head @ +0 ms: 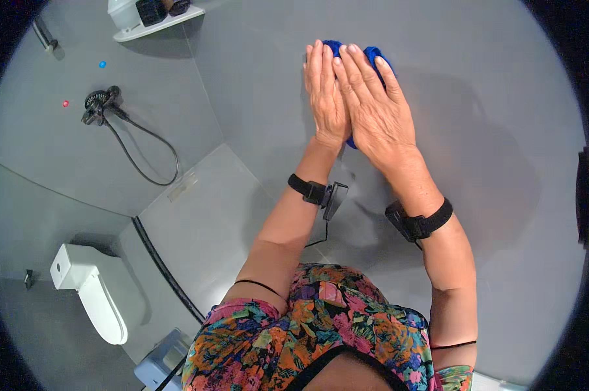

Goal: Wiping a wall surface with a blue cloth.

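Both hands lie flat, side by side, on a blue cloth (373, 54) against the grey wall (470, 97). My left hand (327, 97) covers the cloth's left part, its fingers nearly together and pointing up in the picture. Beside it, my right hand (375, 100) presses on the right part with its fingers slightly spread. Blue fabric shows between and past the fingertips and below the palms; the rest is hidden under the hands. Neither hand is closed around the cloth. Each wrist wears a black strap with a small device.
A hand shower (97, 102) with a looped hose hangs on the left wall. Above it to the right, a white corner shelf (162, 23) holds containers. A white toilet (101, 308) stands at the lower left, past a dark curved floor strip (165, 266). A blue-grey container (162, 359) is near the bottom.
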{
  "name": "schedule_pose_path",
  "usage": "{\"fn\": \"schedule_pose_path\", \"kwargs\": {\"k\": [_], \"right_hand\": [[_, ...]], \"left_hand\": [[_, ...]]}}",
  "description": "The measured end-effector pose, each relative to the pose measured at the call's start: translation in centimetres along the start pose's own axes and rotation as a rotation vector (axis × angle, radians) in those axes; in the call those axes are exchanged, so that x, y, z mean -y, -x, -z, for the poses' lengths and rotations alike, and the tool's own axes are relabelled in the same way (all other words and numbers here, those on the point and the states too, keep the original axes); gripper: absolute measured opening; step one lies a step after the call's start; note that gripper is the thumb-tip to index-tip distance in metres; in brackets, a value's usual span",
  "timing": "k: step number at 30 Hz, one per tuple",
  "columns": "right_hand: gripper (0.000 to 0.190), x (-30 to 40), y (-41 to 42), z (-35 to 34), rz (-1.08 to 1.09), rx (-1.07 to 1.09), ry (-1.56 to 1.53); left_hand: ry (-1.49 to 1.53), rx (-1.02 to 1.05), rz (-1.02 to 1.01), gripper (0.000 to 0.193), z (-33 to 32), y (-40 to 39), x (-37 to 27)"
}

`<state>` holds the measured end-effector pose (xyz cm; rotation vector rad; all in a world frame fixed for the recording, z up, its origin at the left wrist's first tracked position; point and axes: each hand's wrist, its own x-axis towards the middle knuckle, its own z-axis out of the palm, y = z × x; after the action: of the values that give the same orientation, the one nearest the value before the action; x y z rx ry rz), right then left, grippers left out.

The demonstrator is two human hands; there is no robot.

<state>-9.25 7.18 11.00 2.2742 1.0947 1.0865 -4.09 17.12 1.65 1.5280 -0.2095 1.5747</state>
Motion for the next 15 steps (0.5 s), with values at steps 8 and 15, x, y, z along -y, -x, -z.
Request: {"fn": "schedule_pose_path", "kwargs": {"k": [8,15], "right_hand": [[0.062,1.0,-1.1,-1.6,0.046,-0.007,-0.004],[0.06,1.5,-0.3,-2.9,0.154,0.017,-0.115]], "left_hand": [[-0.062,-0.028,0.012,0.05,0.3,0.8,2.1],[-0.084,-0.024,0.158,0.052,0.7,3.5,2.0]]}}
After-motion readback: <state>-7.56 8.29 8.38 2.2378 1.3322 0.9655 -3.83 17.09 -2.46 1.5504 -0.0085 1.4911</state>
